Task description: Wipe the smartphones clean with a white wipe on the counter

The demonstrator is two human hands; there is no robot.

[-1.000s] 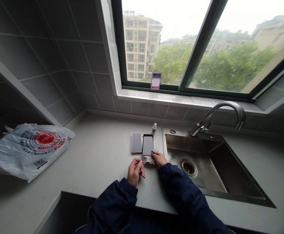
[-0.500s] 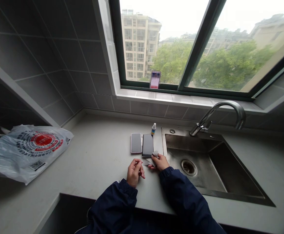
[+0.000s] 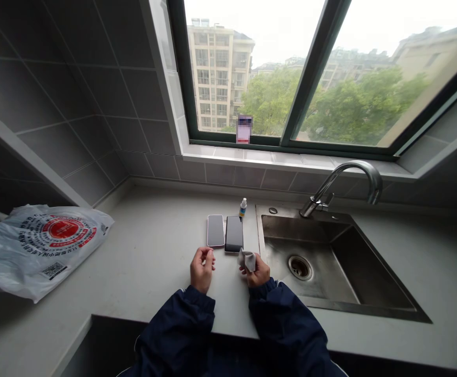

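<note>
My left hand (image 3: 202,269) is over the near part of the bench (image 3: 153,256), fingers curled in and loosely closed, with nothing in it that I can see. To its right, my right hand (image 3: 258,271) grips a bunched grey cloth (image 3: 247,261). Just beyond the cloth lies the dark phone (image 3: 234,233), screen up; the cloth overlaps its near right corner from where I look, and I can't tell whether they touch. The pale-rimmed phone (image 3: 215,230) lies just left of it, also screen up. I'd judge myself partway along: both phones are laid out and the cloth is in hand, not yet put down. Whether either screen is done, I can't tell. Farther off, past the dark phone's far right end, the small bottle (image 3: 243,207) stands upright, out of my hands.
</note>
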